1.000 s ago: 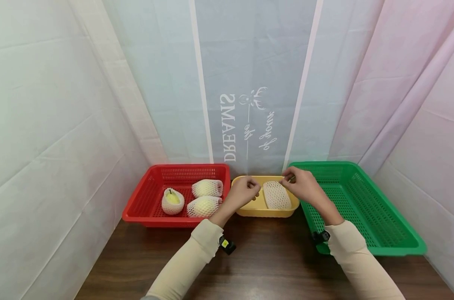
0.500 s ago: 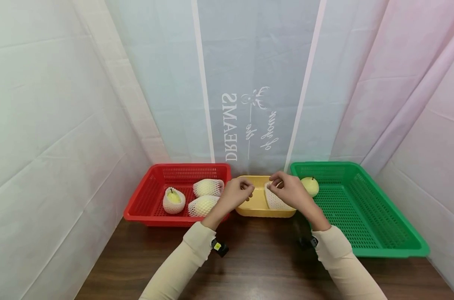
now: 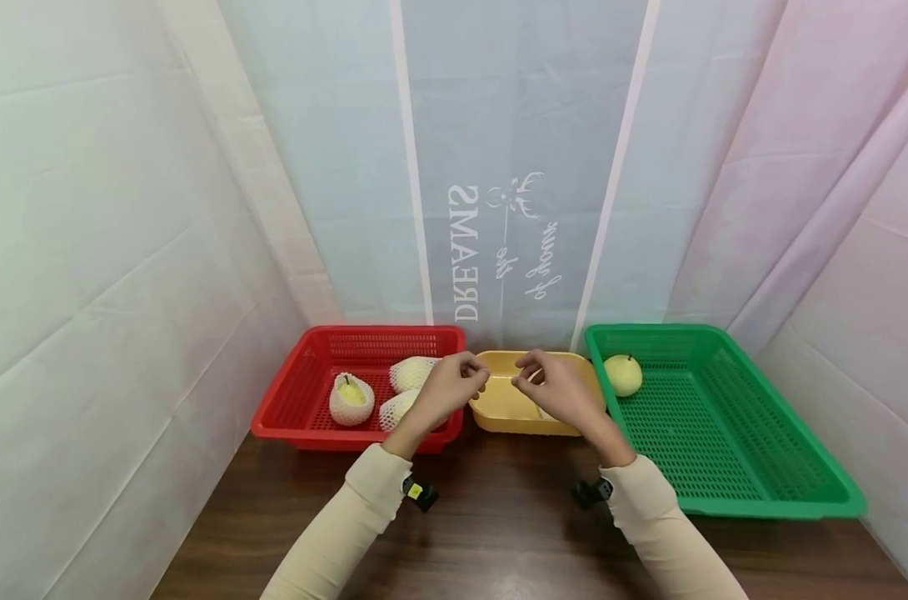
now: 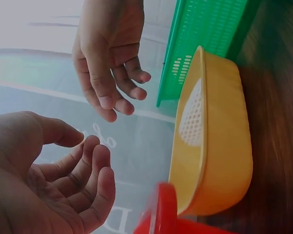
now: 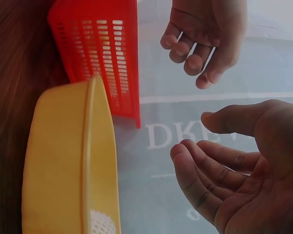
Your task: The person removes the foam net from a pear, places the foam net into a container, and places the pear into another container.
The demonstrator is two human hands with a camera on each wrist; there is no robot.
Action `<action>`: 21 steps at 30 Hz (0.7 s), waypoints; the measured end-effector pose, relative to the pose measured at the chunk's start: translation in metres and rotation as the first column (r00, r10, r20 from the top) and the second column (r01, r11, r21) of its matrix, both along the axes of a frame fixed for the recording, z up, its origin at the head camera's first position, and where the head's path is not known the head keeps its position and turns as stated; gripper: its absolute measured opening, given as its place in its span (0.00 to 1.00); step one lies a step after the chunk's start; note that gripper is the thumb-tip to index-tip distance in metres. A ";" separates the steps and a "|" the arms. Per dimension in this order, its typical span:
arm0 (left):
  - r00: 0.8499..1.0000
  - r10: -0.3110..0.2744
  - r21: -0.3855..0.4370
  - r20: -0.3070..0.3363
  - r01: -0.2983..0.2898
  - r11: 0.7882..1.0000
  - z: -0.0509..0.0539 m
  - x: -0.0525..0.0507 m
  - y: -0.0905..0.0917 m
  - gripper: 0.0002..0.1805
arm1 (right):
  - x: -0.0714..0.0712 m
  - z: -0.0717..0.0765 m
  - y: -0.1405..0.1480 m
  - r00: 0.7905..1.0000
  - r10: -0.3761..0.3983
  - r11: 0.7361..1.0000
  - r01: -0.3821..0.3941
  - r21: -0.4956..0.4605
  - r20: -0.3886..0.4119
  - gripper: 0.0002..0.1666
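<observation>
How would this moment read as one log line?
left hand: empty; right hand: empty; red basket: three netted pears; yellow tray: white net; green basket: one bare pear

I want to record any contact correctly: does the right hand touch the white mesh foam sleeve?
Apart. In the left wrist view, grey cloth backdrop shows between the right hand and the white mesh foam sleeve.

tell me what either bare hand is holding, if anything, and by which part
Nothing is held; the bare left hand and the bare right hand are both empty.
</observation>
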State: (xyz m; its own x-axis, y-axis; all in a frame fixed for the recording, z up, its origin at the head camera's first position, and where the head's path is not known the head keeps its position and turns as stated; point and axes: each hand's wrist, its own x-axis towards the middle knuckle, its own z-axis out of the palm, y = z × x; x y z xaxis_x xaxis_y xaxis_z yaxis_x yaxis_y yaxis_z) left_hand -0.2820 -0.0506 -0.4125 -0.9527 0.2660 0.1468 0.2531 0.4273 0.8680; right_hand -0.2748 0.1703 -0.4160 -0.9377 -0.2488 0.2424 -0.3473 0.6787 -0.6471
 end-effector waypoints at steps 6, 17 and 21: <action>0.999 0.025 -0.059 -0.025 -0.026 0.998 0.003 -0.002 -0.012 0.08 | -0.003 -0.005 -0.015 0.999 0.014 0.999 -0.013 -0.036 0.045 0.17; 0.996 0.073 -0.128 -0.060 -0.080 0.989 0.009 -0.006 -0.034 0.10 | -0.013 -0.011 -0.039 0.996 0.027 0.995 -0.019 -0.099 0.081 0.17; 0.993 0.091 -0.162 -0.068 -0.101 0.982 0.010 -0.007 -0.043 0.10 | -0.016 -0.012 -0.044 0.995 0.018 0.995 -0.008 -0.099 0.099 0.18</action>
